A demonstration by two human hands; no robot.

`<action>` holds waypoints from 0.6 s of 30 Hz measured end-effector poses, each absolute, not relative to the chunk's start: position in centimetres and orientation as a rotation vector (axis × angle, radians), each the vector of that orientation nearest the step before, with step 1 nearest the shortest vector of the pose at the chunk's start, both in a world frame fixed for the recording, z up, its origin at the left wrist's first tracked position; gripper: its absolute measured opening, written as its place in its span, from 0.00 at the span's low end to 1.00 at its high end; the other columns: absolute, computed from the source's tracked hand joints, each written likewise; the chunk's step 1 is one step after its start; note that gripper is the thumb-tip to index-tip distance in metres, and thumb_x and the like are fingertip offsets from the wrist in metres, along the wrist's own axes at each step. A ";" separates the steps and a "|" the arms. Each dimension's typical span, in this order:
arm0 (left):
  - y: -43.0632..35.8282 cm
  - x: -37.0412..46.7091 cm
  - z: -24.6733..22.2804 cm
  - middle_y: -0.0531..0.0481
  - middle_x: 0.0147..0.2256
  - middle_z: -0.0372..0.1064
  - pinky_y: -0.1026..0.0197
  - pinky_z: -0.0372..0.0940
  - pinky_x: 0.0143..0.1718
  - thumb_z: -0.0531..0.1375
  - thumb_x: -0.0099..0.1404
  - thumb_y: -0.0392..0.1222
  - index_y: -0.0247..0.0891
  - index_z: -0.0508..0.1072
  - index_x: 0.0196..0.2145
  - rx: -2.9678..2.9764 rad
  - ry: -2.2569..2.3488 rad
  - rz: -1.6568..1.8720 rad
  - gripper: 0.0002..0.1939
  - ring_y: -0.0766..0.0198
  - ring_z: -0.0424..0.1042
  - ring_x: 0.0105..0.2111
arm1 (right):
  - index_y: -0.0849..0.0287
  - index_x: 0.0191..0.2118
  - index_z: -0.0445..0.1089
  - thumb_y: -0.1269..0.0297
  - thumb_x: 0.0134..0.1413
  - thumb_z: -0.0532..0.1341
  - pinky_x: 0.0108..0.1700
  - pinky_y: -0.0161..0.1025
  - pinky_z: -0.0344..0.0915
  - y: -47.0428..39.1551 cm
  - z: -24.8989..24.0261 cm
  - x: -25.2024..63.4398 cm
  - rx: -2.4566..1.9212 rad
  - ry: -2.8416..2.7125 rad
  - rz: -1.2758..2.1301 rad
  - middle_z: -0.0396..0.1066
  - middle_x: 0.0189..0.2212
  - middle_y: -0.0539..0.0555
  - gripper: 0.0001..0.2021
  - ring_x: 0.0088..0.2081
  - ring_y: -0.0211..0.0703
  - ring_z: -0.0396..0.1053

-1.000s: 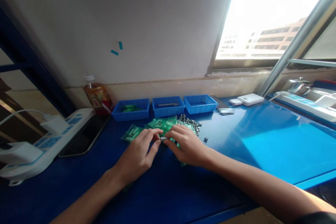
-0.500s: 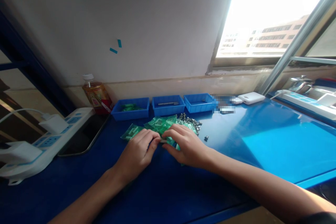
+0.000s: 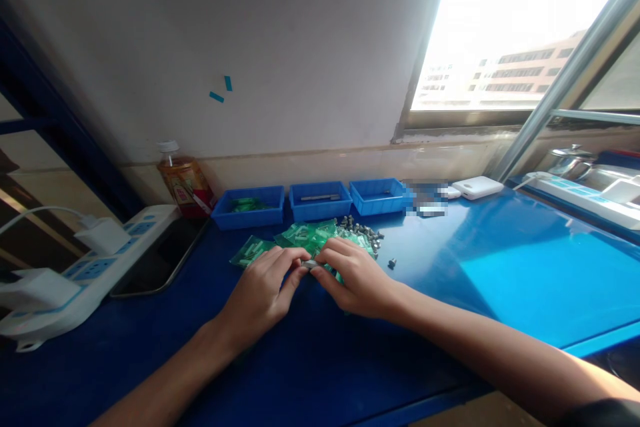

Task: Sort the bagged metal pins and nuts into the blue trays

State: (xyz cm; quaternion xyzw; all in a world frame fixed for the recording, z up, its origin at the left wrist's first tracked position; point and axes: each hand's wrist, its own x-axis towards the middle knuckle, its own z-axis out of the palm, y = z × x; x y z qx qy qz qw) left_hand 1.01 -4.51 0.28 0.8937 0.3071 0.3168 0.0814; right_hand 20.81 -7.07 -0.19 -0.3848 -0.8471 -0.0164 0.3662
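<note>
Grey part [image 3: 311,264] in near-closed fingertip pinch of left hand [image 3: 263,283] and right hand [image 3: 357,277]; beyond both, green bags [image 3: 301,235]; past right knuckles, bolts [image 3: 371,237].

A blue table [image 3: 320,360] bears 3 blue bins [image 3: 323,211], green bags [image 3: 253,251] and metal bolts [image 3: 373,237].

Behind the green plastic packets [image 3: 306,235] stand three blue plastic trays [image 3: 320,209]; dark metal screws [image 3: 370,235] lie right.
</note>
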 end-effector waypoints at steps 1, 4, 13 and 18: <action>-4.5 1.0 0.3 0.50 0.36 0.71 0.60 0.63 0.40 0.51 0.71 0.41 0.39 0.68 0.42 2.660 0.930 0.936 0.08 0.61 0.71 0.37 | 0.59 0.37 0.66 0.62 0.62 0.55 0.35 0.40 0.63 -7.1 -0.2 20.8 -0.989 -2.164 -0.049 0.69 0.30 0.56 0.07 0.32 0.44 0.66; -4.5 1.0 0.3 0.50 0.33 0.71 0.60 0.63 0.38 0.48 0.72 0.42 0.39 0.69 0.38 2.616 0.962 0.896 0.12 0.61 0.70 0.34 | 0.59 0.43 0.66 0.60 0.60 0.58 0.37 0.40 0.64 -7.1 -0.2 20.8 -0.982 -2.156 -0.100 0.70 0.34 0.57 0.10 0.35 0.44 0.67; -4.7 1.0 0.1 0.51 0.29 0.69 0.60 0.62 0.35 0.48 0.72 0.46 0.39 0.68 0.32 2.511 1.011 0.797 0.15 0.61 0.69 0.32 | 0.60 0.40 0.70 0.67 0.61 0.55 0.38 0.42 0.63 -7.1 -0.2 20.4 -0.953 -2.232 -0.284 0.70 0.31 0.57 0.07 0.34 0.45 0.66; -4.7 0.8 0.2 0.51 0.38 0.69 0.59 0.61 0.43 0.55 0.68 0.39 0.41 0.65 0.47 2.580 0.947 1.008 0.10 0.61 0.69 0.40 | 0.61 0.38 0.69 0.68 0.63 0.52 0.37 0.41 0.63 -7.0 0.2 20.4 -0.972 -2.218 -0.188 0.69 0.29 0.57 0.09 0.32 0.44 0.65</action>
